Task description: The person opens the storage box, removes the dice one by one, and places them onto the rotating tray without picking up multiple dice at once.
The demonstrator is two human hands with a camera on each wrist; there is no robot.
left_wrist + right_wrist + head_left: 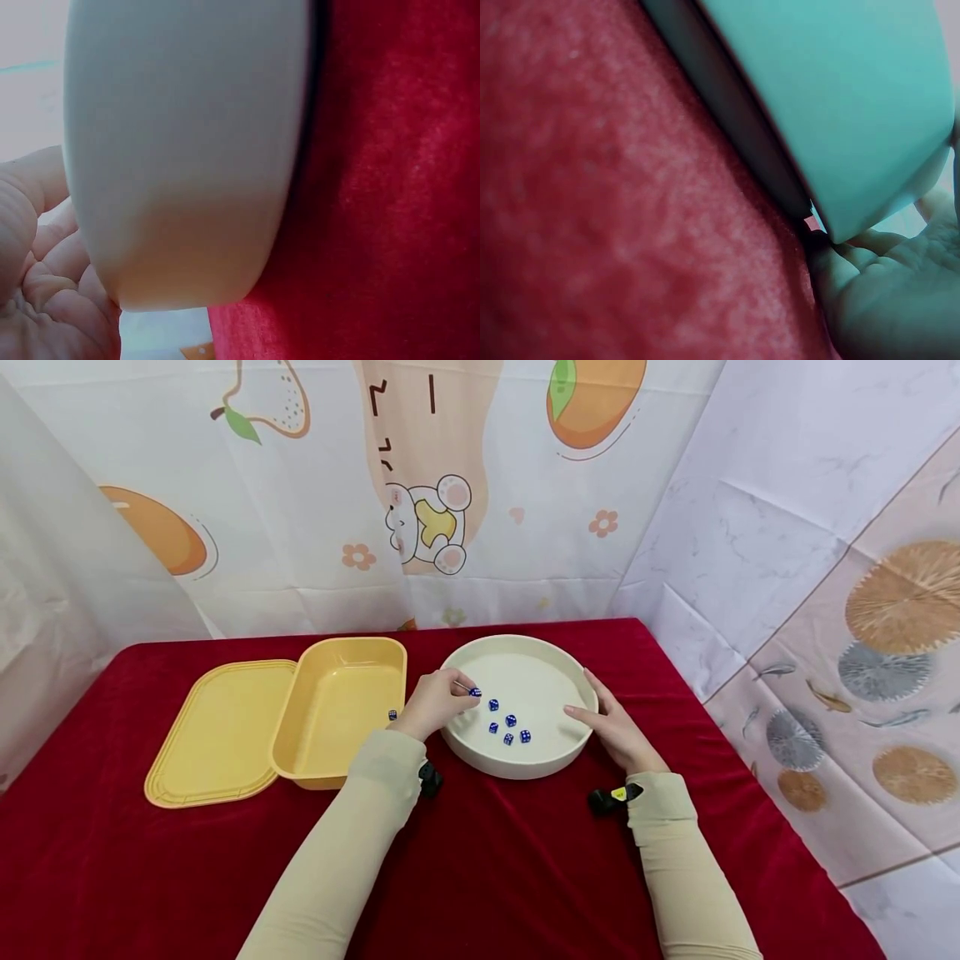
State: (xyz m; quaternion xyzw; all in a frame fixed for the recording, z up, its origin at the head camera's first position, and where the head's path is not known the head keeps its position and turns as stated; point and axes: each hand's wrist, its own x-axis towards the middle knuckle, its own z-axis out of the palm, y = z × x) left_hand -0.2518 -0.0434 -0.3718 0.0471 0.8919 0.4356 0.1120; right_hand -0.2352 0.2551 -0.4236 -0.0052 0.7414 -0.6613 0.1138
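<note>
In the head view my left hand (435,700) reaches over the left rim of a round white tray (536,672). Its thumb and fingers pinch a blue die (476,692) with white dots, low over the tray, and a thin line shows between the fingers beside it. Several blue dice (511,721) lie on the tray's floor. My right hand (618,727) grips the tray's right side, thumb over the rim and fingers along the outer wall. In the right wrist view fingers (877,244) reach under the wall's lower edge. The left wrist view shows mostly the tray's outer wall (184,142).
Left of the tray stands a yellow rectangular box (309,774), with one blue die (392,715) by its right wall. A yellow lid (217,735) lies beside the box on the left. Red cloth (510,860) covers the table, and printed curtains hang behind and at the right.
</note>
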